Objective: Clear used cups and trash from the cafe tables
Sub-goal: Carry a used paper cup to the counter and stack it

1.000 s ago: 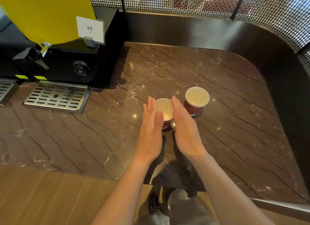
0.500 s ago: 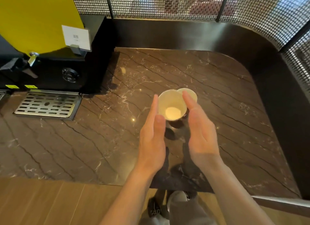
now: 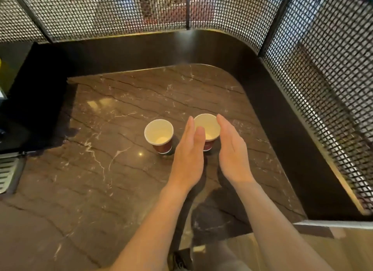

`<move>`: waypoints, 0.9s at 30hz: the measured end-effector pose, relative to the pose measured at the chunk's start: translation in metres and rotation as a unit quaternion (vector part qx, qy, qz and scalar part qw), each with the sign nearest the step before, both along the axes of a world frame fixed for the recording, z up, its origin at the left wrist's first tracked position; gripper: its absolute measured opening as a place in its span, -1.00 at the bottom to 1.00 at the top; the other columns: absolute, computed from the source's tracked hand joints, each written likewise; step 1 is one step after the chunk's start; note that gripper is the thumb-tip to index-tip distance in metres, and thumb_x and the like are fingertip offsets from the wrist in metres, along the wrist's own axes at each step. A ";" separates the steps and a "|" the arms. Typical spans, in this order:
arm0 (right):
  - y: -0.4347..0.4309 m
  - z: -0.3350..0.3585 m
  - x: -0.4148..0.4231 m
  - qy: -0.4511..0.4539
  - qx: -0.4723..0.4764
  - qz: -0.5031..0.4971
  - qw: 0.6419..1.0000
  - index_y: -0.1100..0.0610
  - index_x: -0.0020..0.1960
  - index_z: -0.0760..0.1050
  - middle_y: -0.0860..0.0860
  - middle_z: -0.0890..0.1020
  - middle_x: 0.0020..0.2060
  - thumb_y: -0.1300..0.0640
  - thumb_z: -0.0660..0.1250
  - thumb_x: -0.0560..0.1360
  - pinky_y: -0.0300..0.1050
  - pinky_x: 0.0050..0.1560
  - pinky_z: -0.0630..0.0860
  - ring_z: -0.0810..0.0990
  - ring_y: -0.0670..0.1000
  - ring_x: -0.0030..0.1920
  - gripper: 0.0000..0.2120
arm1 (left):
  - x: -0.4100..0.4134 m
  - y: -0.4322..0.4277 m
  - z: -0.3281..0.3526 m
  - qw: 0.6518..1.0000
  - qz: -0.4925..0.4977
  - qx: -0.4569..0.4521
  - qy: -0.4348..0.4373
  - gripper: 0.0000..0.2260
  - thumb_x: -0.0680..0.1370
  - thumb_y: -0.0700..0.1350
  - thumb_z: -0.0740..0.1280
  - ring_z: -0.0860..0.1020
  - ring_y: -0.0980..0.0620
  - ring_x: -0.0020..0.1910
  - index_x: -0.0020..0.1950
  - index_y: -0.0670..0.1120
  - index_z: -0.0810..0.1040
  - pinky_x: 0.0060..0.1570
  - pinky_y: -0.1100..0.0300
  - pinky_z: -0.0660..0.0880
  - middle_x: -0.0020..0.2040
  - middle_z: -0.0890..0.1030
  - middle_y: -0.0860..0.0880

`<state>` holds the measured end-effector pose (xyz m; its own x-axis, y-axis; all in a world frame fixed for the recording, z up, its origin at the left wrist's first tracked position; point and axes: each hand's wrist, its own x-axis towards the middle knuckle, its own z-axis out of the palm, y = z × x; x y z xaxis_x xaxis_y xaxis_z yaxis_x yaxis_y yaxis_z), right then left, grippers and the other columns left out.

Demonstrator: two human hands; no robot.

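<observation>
Dark veined marble forms the table (image 3: pixel 121 179), closed in along its far and right edges by a black upstand and a metal mesh screen (image 3: pixel 323 68). Past the middle, toward the rounded far-right corner, a red paper cup (image 3: pixel 207 125) stands upright between a person's two hands. The left hand (image 3: pixel 188 159) and right hand (image 3: pixel 232 155) are both flat, fingers straight and together, palms facing, with nothing gripped. The left fingers appear to meet the cup's rim; whether the right palm touches its wall cannot be told. A second cup (image 3: pixel 158 132), upright with a pale residue at its bottom, stands just beside the back of the left hand.

Flat palms offer only a squeeze. The thin paper wall could buckle, or the cup could slip out and tip, spilling any dregs onto the marble. A drift of the left hand toward the left edge would likely knock the second cup over.

Nothing lies between the hands and the cup, and the upstand is well apart. At the left edge sit a black machine (image 3: pixel 20 109) and a slotted drip tray (image 3: pixel 8 173), well clear of both cups.
</observation>
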<state>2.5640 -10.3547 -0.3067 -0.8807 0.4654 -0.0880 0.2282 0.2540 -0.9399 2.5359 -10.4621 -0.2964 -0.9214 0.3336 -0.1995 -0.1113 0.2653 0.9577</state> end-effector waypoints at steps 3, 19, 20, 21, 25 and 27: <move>0.005 -0.011 -0.008 -0.020 -0.017 0.008 1.000 -0.09 0.62 0.28 -0.17 0.39 0.55 -0.21 -0.02 0.70 -0.24 0.53 0.19 0.33 -0.16 0.53 -0.47 | -0.009 0.007 -0.012 1.000 0.004 -0.022 -0.008 -0.22 0.55 0.41 -0.07 0.10 0.14 0.65 0.71 0.09 0.00 0.64 0.08 0.05 0.68 0.15 0.13; -0.024 0.012 -0.011 0.099 0.025 0.075 0.992 -0.21 0.61 0.09 -0.34 0.15 0.60 -0.18 -0.02 0.70 -0.46 0.51 0.04 0.12 -0.30 0.60 -0.52 | -0.005 -0.019 0.013 0.994 0.046 -0.019 0.094 -0.28 0.52 0.52 -0.03 0.04 0.28 0.62 0.64 0.32 -0.03 0.57 0.28 0.04 0.68 0.07 0.25; -0.034 0.019 -0.011 0.103 0.006 0.121 0.987 -0.21 0.60 0.07 -0.37 0.14 0.57 -0.19 -0.01 0.69 -0.45 0.53 0.05 0.11 -0.33 0.59 -0.51 | -0.004 -0.028 0.017 0.992 0.072 -0.007 0.100 -0.31 0.53 0.52 -0.03 0.09 0.25 0.62 0.63 0.34 0.00 0.60 0.21 0.09 0.67 0.11 0.25; -0.043 0.023 -0.013 0.103 -0.014 0.158 0.982 -0.20 0.59 0.05 -0.39 0.14 0.55 -0.22 -0.02 0.67 -0.44 0.53 0.06 0.11 -0.36 0.58 -0.49 | -0.003 -0.037 0.017 0.990 0.098 0.005 0.103 -0.34 0.57 0.49 -0.03 0.11 0.24 0.63 0.65 0.33 0.02 0.62 0.10 0.14 0.67 0.12 0.27; -0.069 0.015 -0.024 0.081 -0.076 0.193 0.975 -0.20 0.62 0.00 -0.38 0.11 0.56 -0.41 -0.01 0.56 -0.45 0.52 0.03 0.07 -0.38 0.57 -0.31 | -0.006 -0.069 0.004 0.986 0.144 -0.005 0.084 -0.34 0.63 0.35 -0.02 0.01 0.25 0.65 0.70 0.17 -0.02 0.66 -0.03 0.05 0.69 0.03 0.23; -0.074 -0.001 -0.027 0.058 -0.086 0.190 0.976 -0.13 0.67 0.01 -0.30 0.11 0.62 -0.37 0.01 0.60 -0.27 0.61 0.02 0.07 -0.31 0.60 -0.30 | -0.008 -0.079 -0.004 0.987 0.153 -0.013 0.052 -0.26 0.60 0.40 -0.03 -0.01 0.23 0.65 0.71 0.10 -0.02 0.67 -0.03 0.01 0.70 0.03 0.17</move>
<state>2.5374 -10.4288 -0.3075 -0.9955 0.0910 -0.0262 0.0385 0.1364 -0.9899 2.5283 -10.5410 -0.3006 -0.9940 0.0331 -0.1040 -0.0919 0.2599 0.9613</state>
